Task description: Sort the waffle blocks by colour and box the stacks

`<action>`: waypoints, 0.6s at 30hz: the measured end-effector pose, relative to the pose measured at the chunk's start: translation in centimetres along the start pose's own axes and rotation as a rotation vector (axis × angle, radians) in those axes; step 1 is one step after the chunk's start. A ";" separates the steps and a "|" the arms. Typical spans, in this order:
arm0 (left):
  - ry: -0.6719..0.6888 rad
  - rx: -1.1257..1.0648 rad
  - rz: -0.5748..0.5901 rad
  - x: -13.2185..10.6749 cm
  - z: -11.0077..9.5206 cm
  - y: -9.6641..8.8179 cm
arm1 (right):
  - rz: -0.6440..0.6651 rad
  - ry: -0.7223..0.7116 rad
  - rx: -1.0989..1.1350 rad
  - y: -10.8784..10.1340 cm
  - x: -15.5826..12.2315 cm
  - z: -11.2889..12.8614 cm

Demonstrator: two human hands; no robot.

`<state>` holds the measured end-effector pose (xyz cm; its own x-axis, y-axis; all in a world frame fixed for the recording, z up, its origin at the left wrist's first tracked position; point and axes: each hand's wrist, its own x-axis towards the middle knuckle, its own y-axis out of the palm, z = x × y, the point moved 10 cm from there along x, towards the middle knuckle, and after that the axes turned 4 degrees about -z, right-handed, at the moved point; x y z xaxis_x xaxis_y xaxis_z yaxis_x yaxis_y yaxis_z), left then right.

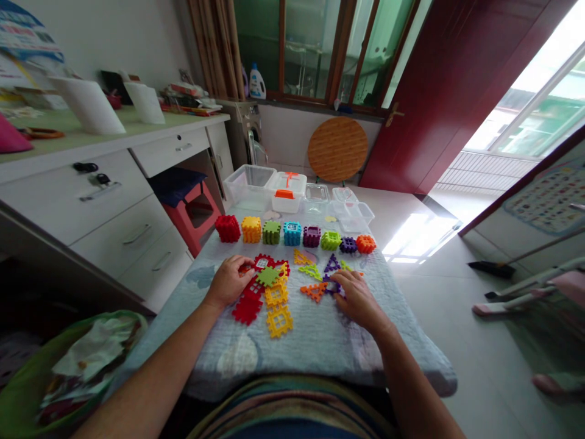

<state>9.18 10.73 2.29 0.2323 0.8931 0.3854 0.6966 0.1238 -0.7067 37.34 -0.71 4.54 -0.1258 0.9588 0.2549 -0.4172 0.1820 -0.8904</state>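
Pale blue quilted cloth covers the surface (320, 341), whose near edge sits against the person's body. Its left edge runs beside white drawers (114, 213) and a red stool (194, 210), and its right edge gives onto open tiled floor (479, 341).

Clear containers (249, 180): five by my count, crowded along the far edge, one of them with a white lid and an orange handle.

Left hand (228, 280): palm down and fingers curled onto the red square tiles (247, 308). I cannot tell whether it pinches one.

Right hand (356, 296): palm down and spread, fingertips resting on a purple triangle (329, 285), gripping nothing.

Cubes (292, 233): eight, assembled, in one row across the surface just before the containers. The two at the right end are smaller.

Square tiles, lying flat and overlapping between the hands: about three red, three yellow (280, 320) and one green (268, 276).

Triangles (314, 291): six in sight, loosely spread just left of the right hand.

A bare strip of cloth lies between the tiles and the near edge, and further bare cloth lies outside each hand.
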 end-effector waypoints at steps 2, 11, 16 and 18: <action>0.002 -0.001 -0.001 0.0 0.0 0.0 | 0.019 -0.007 -0.019 0.4 -0.1 -0.3; -0.005 0.002 -0.004 -0.1 -0.1 -0.1 | -0.095 0.088 0.121 -0.6 0.2 -1.5; -0.006 -0.002 -0.005 -0.1 0.0 0.0 | -0.227 0.164 0.227 -1.7 0.3 -2.9; -0.007 -0.003 -0.005 -0.1 0.1 0.0 | -0.325 0.140 0.180 -3.2 0.0 -3.0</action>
<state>9.09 10.73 2.19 0.2245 0.8954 0.3845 0.6999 0.1264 -0.7030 41.36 -0.64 6.31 0.1575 0.8804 0.4473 -0.5676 0.4514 -0.6886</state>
